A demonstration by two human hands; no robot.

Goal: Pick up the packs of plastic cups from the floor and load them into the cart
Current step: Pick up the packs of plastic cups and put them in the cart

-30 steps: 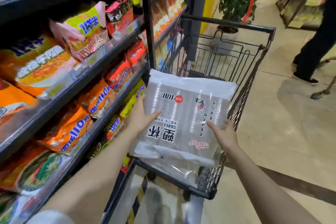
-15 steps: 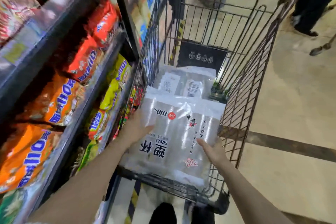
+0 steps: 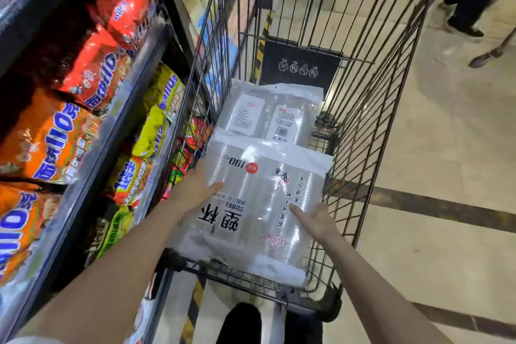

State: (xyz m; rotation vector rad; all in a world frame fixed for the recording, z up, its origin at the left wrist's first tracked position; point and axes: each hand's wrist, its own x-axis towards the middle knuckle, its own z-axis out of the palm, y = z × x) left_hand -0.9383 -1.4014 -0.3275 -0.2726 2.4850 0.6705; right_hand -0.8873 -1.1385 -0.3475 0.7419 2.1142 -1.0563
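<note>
Change: I've lowered the pack of cups (image 3: 262, 204) from above the cart (image 3: 371, 109) down inside it.
Left hand (image 3: 195, 193): grips pack's side.
Right hand (image 3: 314, 220): grips opposite edge.
Ahead: another pack (image 3: 268, 114) already loaded.
Meaning: release looks next.

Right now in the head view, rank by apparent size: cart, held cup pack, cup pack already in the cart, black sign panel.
1. cart
2. held cup pack, nearer the camera, so its lead over the next is unsure
3. cup pack already in the cart, partly covered
4. black sign panel
</note>
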